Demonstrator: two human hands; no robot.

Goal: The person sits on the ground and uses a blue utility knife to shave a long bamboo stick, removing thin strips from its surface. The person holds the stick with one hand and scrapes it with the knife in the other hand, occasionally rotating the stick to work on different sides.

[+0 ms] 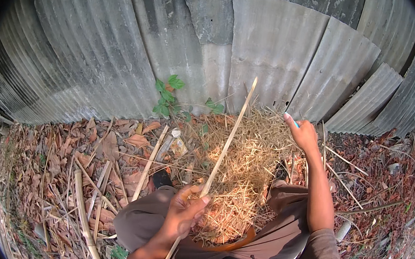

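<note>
My left hand point(184, 214) grips a long thin bamboo strip point(226, 144) near its lower part; the strip slants up and away toward the metal wall. My right hand point(303, 135) is stretched out in front, closed around a small light-blue object of which only a tip shows; what it is cannot be told. Between the hands lies a heap of dry straw-like shavings point(246, 170). My knees in brown trousers point(146, 219) frame the heap.
A wall of grey corrugated metal sheets point(176, 44) stands close in front. Dry leaves, bamboo pieces point(83, 212) and split sticks point(150, 161) litter the ground at the left. A small green plant point(167, 94) grows at the wall's foot.
</note>
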